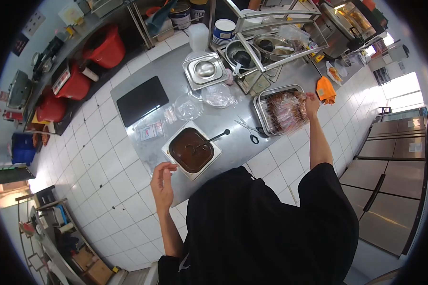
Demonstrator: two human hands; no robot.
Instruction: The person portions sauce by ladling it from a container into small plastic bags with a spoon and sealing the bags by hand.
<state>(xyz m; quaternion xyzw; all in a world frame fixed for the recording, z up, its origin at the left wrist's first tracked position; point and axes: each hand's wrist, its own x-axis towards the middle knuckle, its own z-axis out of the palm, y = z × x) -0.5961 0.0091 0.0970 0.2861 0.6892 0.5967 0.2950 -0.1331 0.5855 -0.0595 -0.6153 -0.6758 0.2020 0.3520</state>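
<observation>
My right hand point(312, 103) is closed at the right side of a metal tray point(260, 115), its fingers pinching the clear plastic wrap point(296, 108) that lies over dark reddish-brown meat point(281, 105). Holding nothing, my left hand point(162, 184) has its fingers loosely curved beside the near left corner of a square steel pan point(216, 153); I cannot tell whether it touches the rim. Dark brown sauce point(183, 147) fills much of that pan, and a black-handled ladle point(215, 137) rests in it. Between pan and tray lie open scissors point(252, 132) with black handles.
On the steel table point(128, 85) are a black board point(142, 100), a clear round lid point(189, 106), a steel lid point(205, 69) and a plastic packet point(151, 131). A metal rack point(290, 54) with bowls stands behind. An orange cloth point(325, 90) hangs at the right edge.
</observation>
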